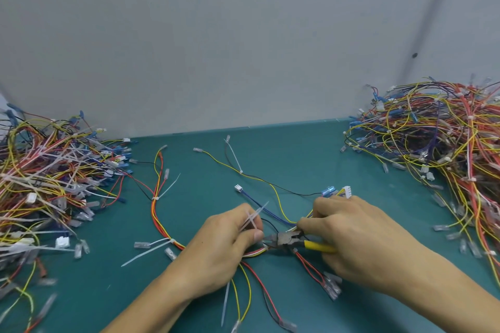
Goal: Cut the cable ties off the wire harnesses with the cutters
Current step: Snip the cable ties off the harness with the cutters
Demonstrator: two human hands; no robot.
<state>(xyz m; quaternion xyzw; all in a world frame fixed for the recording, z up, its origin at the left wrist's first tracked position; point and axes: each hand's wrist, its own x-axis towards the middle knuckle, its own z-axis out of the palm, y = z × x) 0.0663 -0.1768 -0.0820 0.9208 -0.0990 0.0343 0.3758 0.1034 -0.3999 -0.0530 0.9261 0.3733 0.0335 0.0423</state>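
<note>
Right hand (359,238) is closed round the yellow handles of the cutters (284,239), whose jaws look almost closed against the harness (255,251), just beside the left thumb. Left hand (227,246) pinches that harness and holds loose white ties (253,220) between its fingers.

Assessment: the wires are light, limp and thin-skinned, and the ties are stiff. Hold close beside each tie.

A fastened tie (155,198) remains farther left. The left heap (40,184) and right heap (446,143) on the table (284,154) lie well apart. Trailing wires under both hands could snag.
</note>
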